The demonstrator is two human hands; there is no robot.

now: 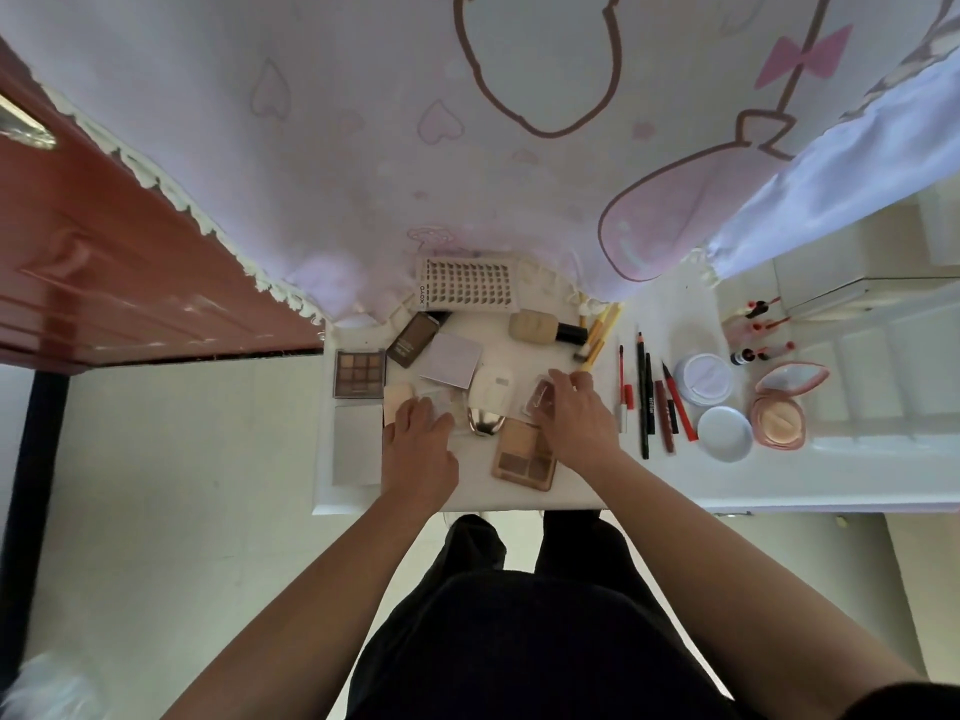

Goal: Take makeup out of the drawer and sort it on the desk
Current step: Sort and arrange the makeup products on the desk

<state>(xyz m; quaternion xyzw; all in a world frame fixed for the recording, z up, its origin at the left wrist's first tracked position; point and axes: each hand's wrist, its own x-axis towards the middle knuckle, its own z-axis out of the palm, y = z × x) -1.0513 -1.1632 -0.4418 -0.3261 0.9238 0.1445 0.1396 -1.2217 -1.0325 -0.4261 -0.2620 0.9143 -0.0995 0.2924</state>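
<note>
On the white desk (519, 491) my left hand (421, 444) rests with its fingers on a clear plastic case (441, 402), beside a beige sponge (397, 402). My right hand (571, 423) pinches a small pink-brown palette (537, 400) at its right edge. Between my hands lie a white oval case (491, 389) and a tan four-pan palette (522, 457). Further back are a nine-pan eyeshadow palette (358, 374), a brown compact (413, 337), a lilac square compact (452, 358), a lash tray (467, 285), a beige bottle (540, 330) and yellow brushes (597, 340). No drawer is visible.
To the right lie pencils and liners (644, 402) in a row, an open white cushion compact (706, 379), an open pink powder compact (779, 413) and lip glosses (758, 330). A pink-printed cloth (467, 148) hangs behind the desk. A red-brown door (104, 262) stands at the left.
</note>
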